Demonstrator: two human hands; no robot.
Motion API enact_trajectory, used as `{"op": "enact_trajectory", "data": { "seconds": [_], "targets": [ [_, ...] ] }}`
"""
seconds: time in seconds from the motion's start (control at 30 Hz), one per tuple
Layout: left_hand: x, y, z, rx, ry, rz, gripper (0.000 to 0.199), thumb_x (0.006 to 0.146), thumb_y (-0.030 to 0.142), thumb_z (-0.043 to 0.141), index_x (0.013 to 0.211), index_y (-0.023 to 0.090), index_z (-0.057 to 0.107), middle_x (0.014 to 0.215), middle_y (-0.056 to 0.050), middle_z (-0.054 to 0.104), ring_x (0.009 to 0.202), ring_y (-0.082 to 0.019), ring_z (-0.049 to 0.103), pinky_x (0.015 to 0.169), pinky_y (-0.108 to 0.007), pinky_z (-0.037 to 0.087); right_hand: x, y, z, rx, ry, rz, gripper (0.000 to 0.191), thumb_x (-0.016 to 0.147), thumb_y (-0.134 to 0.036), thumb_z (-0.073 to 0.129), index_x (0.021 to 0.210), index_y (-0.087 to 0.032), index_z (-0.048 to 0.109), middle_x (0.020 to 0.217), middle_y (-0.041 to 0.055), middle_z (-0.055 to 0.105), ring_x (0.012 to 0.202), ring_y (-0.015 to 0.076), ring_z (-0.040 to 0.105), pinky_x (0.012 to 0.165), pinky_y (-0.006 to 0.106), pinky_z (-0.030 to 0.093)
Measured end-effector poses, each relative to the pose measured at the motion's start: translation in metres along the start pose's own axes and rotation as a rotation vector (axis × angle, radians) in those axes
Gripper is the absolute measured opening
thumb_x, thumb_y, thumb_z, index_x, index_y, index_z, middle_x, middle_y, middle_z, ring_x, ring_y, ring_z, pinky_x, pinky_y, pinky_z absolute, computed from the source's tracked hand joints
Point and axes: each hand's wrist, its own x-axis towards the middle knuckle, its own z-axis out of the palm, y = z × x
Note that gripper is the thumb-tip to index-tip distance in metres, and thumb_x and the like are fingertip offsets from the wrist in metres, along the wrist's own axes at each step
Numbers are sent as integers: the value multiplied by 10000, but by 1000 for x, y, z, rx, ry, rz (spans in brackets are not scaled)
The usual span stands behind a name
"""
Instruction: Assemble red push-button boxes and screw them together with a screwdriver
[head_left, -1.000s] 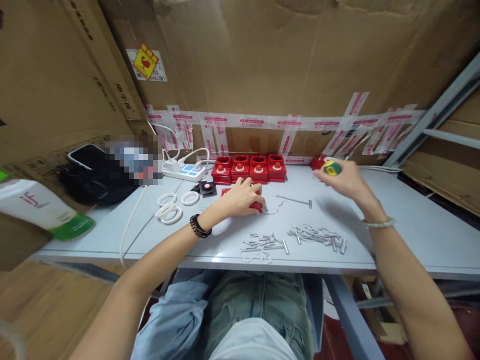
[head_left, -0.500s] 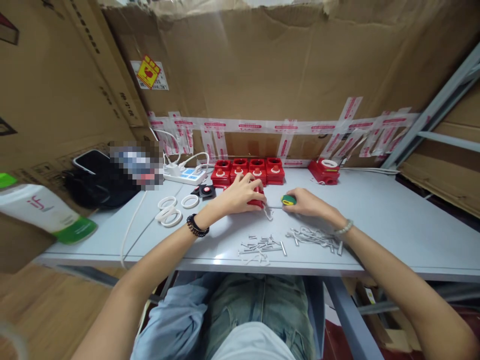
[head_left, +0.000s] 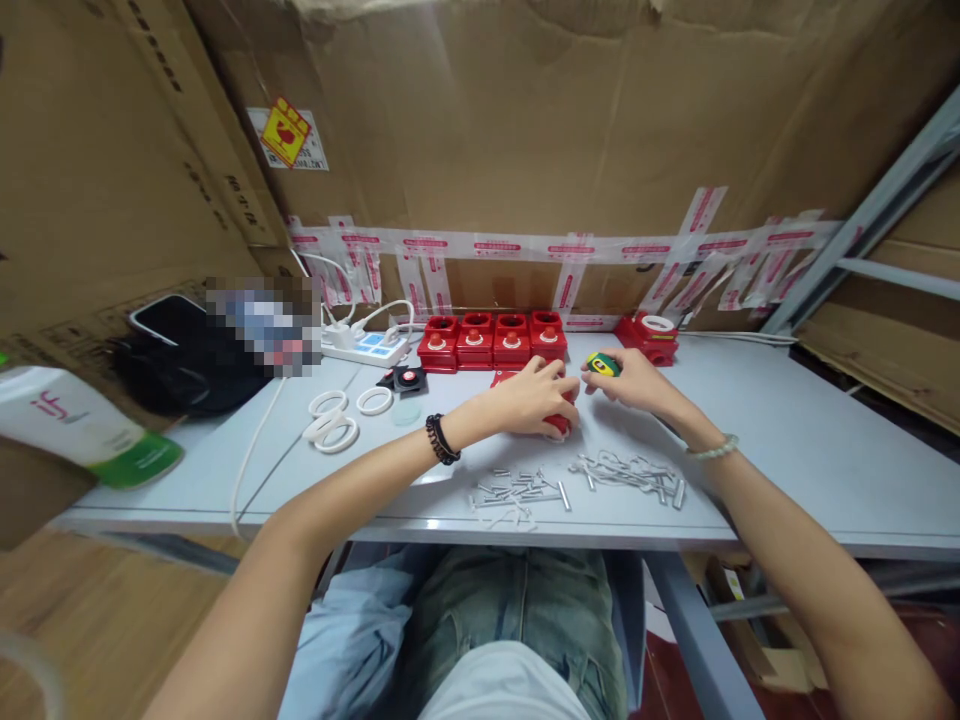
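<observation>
Left hand: curled over the red housing, fingers half bent and pressing on its near end; left hand (head_left: 536, 395)
Red housing: on the worktop (head_left: 810, 430), under that palm, in front of the row of four red units (head_left: 491, 345); red housing (head_left: 558, 424)
Right hand: closed around the green-and-yellow screwdriver, just beside the left fingertips; right hand (head_left: 626, 380), screwdriver (head_left: 604, 364)
Screwdriver risk: with the hands so close, a slipping tip could catch the left fingers or scratch the red shell
Housing risk: a loose hold could let it turn or skid on the smooth worktop
Loose-parts risk: the screws (head_left: 517, 488) and the cord-tangled metal rods (head_left: 630, 474) lie near the front edge, where a dragging forearm could sweep them off
Hidden by fingers: most of the housing's top, and whatever the left fingertips press
Screwdriver shaft: cannot be made out, nor whether the tip touches anything
Clear disc (head_left: 407, 411): so faint against the worktop that its outline is uncertain
Bottle (head_left: 90, 425): cut off at the left border
</observation>
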Motion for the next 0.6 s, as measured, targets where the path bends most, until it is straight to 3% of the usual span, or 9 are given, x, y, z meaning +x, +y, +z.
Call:
{"op": "enact_trajectory", "data": {
  "seconds": [0.33,0.6],
  "targets": [
    [7,-1,9,-42,-33,-6,264,841,400,699,1096,335,719,1202,-72,597,1082,-310,475,852,-403,323,2,2,7,-22,11,-54,217,739,-358,617,723,-144,650,699,21,647,662,142,534,647,266,397],
    [2,4,1,-83,18,-1,208,844,347,679,1032,263,711,1250,-114,575,1227,-307,453,965,-448,318,1,-5,7,26,52,-67,346,779,-482,620,819,-140,647,703,7,585,630,127,486,619,271,397]
  ]
}}
